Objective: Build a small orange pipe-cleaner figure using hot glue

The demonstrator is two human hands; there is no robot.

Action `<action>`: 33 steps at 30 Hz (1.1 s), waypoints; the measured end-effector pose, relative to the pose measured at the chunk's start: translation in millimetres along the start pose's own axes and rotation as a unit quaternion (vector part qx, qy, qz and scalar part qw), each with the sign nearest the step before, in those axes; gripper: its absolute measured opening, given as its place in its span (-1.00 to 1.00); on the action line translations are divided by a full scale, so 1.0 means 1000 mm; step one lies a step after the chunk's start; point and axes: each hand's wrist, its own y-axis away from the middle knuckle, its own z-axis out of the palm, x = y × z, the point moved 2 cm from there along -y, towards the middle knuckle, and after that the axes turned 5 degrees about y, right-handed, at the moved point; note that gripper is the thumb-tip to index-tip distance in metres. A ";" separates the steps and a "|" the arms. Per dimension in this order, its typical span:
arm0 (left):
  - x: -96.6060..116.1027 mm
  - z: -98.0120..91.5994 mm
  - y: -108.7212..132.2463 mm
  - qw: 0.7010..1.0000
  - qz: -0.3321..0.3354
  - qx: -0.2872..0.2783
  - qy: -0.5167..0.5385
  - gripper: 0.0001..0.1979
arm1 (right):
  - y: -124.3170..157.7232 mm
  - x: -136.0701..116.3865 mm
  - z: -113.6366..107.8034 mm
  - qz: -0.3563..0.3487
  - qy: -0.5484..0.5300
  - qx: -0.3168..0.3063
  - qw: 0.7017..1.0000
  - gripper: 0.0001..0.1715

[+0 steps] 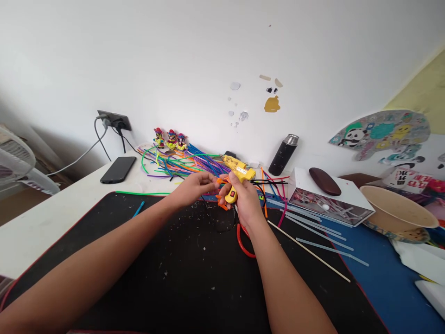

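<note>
My right hand (247, 199) is wrapped round the handle of a yellow hot glue gun (245, 172), its nozzle tilted up and to the left. A red switch shows on the handle. Close beside it, my left hand (198, 186) has its fingertips pinched on a small orange pipe cleaner piece (219, 181). More orange fuzzy bits (221, 202) show just below, by the fingers of my right hand; what supports them is partly hidden. Under my right wrist lie red-handled scissors (240, 241), mostly covered.
Colourful pipe cleaners (194, 162) spread behind my hands. Clear glue sticks (327, 248) and a wooden stick (309, 250) lie right. Around stand small figures (171, 139), a phone (118, 170), a black flask (283, 155), a white box (342, 197) and a round basket (396, 206).
</note>
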 end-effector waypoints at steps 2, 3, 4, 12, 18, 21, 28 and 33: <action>0.001 -0.003 -0.005 0.995 -0.008 0.066 0.071 -0.60 | -0.001 0.003 -0.002 0.000 0.005 0.014 1.000 -0.42; 0.000 -0.004 -0.006 0.991 -0.009 0.092 0.101 -0.58 | -0.002 0.004 -0.003 0.001 0.007 0.022 1.000 -0.43; -0.001 -0.003 -0.006 0.986 -0.011 0.107 0.126 -0.57 | -0.002 0.006 -0.004 0.003 0.008 0.027 1.000 -0.43; -0.015 0.000 0.008 0.976 0.000 0.127 0.179 -0.60 | -0.004 0.017 -0.004 0.020 0.067 0.044 0.997 -0.47; -0.012 0.007 0.011 0.982 -0.005 0.084 0.169 -0.61 | -0.008 0.021 -0.008 0.020 0.067 0.061 0.996 -0.42; -0.013 0.013 0.012 0.983 -0.019 0.062 0.172 -0.61 | -0.009 0.022 -0.010 0.016 0.062 0.053 0.997 -0.42; -0.017 0.020 0.012 0.986 -0.022 0.006 0.167 -0.64 | -0.006 0.021 -0.004 0.022 0.078 0.030 0.996 -0.52; -0.016 0.023 0.013 0.973 -0.029 -0.008 0.228 -0.66 | -0.007 0.019 -0.005 0.023 0.071 0.064 0.995 -0.54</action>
